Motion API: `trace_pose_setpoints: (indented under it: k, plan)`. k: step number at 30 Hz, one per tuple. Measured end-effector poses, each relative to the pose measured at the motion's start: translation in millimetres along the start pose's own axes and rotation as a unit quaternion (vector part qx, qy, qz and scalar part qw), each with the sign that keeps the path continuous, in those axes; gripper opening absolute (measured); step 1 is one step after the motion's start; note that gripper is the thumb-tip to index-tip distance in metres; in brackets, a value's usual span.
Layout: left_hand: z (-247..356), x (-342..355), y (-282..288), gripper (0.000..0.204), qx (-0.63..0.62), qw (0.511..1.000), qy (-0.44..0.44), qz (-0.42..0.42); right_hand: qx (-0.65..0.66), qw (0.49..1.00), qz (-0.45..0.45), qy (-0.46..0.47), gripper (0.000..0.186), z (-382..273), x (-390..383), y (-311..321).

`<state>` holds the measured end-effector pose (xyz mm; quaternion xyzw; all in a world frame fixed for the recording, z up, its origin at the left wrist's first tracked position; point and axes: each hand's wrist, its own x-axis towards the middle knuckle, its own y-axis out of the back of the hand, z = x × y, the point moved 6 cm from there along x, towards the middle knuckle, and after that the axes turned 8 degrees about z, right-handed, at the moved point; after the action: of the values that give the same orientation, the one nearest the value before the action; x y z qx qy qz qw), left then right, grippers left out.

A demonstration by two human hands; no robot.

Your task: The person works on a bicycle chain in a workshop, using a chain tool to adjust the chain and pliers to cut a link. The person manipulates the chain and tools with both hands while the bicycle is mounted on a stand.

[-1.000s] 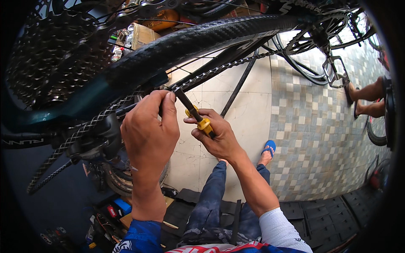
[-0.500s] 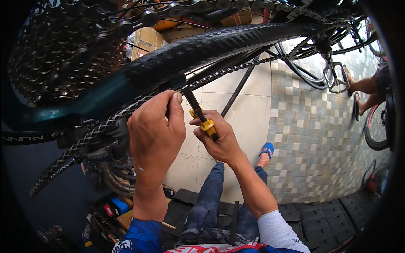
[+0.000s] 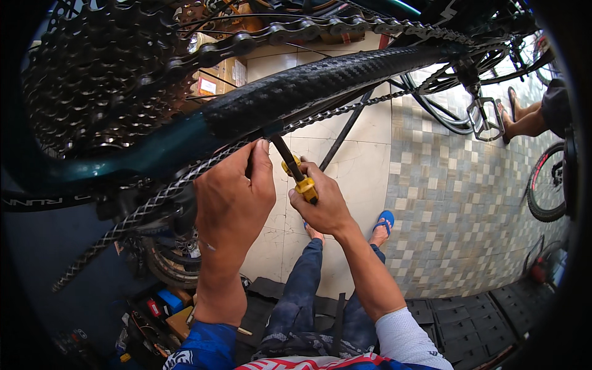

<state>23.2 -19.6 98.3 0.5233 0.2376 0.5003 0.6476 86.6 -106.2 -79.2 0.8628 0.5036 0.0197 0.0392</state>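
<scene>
My left hand (image 3: 235,200) has thumb and fingers closed in a pinch just under the bicycle's chainstay (image 3: 290,84), which has a black woven-look surface in its middle. A dark strip with a silver crosshatch pattern (image 3: 145,194) slants from the lower left up to the back of this hand. The fingers hide what lies in the pinch. My right hand (image 3: 325,200) grips a yellow-and-black hand tool (image 3: 304,186). Its dark shaft points up to the chainstay's underside, close beside my left fingertips; where the tip touches is hard to see.
A cassette (image 3: 102,80) fills the upper left, with a chain (image 3: 246,41) across the top. The pedal (image 3: 486,120) hangs at the right, near another person's legs (image 3: 529,120). A tool box (image 3: 157,314) stands at the lower left, and a bicycle wheel (image 3: 547,185) at the right.
The whole view has shifted slightly. The tool's shaft now stands a little more tucked under the chainstay. Both hands keep their grip. The other person's feet at the right have changed position.
</scene>
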Motion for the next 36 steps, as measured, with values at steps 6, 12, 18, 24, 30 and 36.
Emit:
trace_pose_setpoints:
  k: [6, 12, 18, 24, 30, 36]
  plan:
    - [2, 1, 2, 0.019, -0.027, 0.996, -0.062, 0.051, 0.137, 0.988, -0.035, -0.068, 0.032, 8, 4, -15]
    - [0, 1, -2, 0.019, -0.007, 0.997, -0.066, 0.038, 0.164, 0.986, 0.002, -0.018, 0.034, 15, 7, -24]
    - [-3, 0, -8, 0.018, 0.029, 0.997, -0.060, 0.042, 0.188, 0.981, 0.039, -0.008, 0.027, 19, 6, -39]
    - [-6, 5, -7, 0.016, 0.020, 0.998, -0.056, 0.030, 0.177, 0.982, 0.060, -0.026, 0.032, 13, -1, -49]
    - [-7, 0, -7, 0.015, -0.025, 0.997, -0.072, 0.021, 0.169, 0.980, -0.055, -0.088, 0.044, 15, -12, -36]
    - [-5, 3, -3, 0.015, -0.052, 0.991, -0.116, 0.030, 0.205, 0.966, -0.141, -0.075, 0.069, 12, -30, -21]
